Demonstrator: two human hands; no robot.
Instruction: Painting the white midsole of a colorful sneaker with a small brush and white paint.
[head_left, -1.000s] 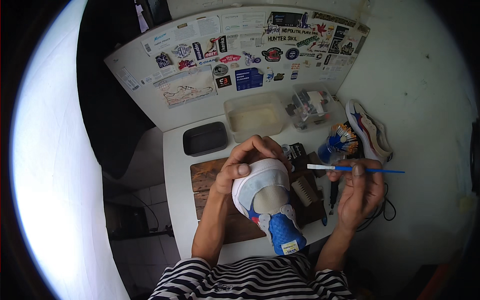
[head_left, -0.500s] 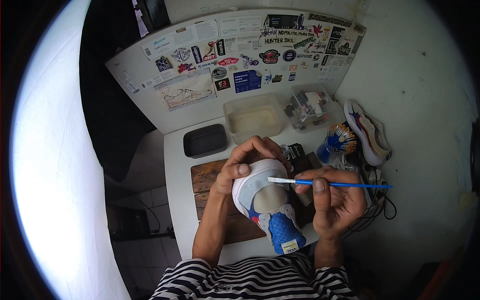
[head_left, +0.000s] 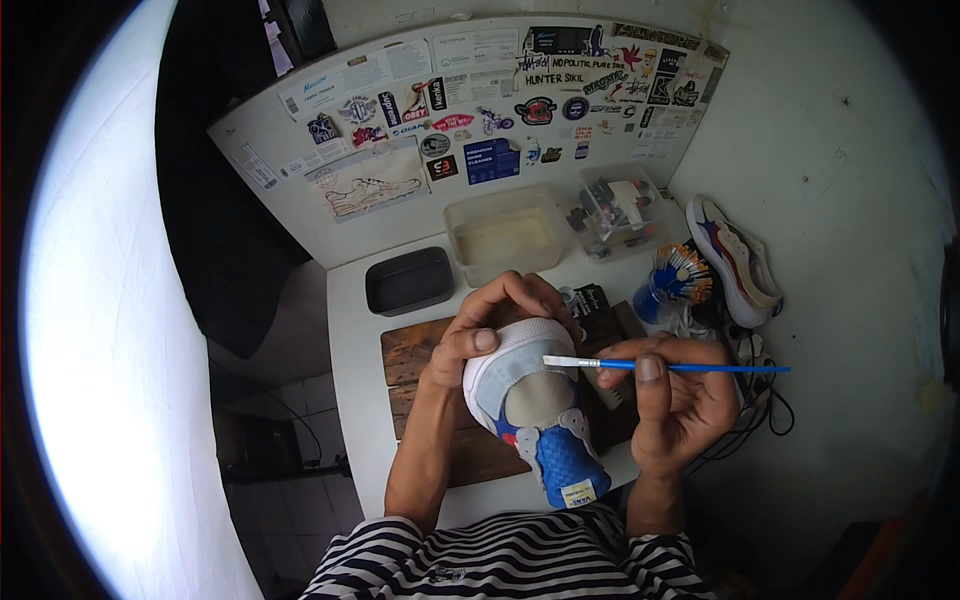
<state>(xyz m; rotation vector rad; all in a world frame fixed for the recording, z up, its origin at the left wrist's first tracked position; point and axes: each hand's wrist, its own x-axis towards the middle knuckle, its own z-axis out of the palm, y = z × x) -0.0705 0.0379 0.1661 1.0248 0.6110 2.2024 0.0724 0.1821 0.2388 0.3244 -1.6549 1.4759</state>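
Observation:
A sneaker [head_left: 540,400] with a white sole, grey toe and blue tongue is held up over a dark wooden board [head_left: 415,365], its toe pointing away from me. My left hand [head_left: 480,325] is closed round the toe end, thumb on the near side and fingers over the sole. Between the thumb and fingers of my right hand [head_left: 675,400] is a thin paintbrush [head_left: 690,368] with a blue handle and pale flat bristles. The bristle end lies over the light grey toe panel; whether it touches cannot be made out.
Behind the board stand a black tray [head_left: 410,283], a clear tub [head_left: 505,240] and a clear box of small items [head_left: 620,215]. To the right are a blue cup of brushes [head_left: 668,290], another sneaker [head_left: 735,262] against the wall, and dark cables [head_left: 760,395]. A stickered panel [head_left: 400,235] rises at the back.
My right hand and the paintbrush have shifted slightly to the right along the toe panel. My left hand and the sneaker have hardly moved.

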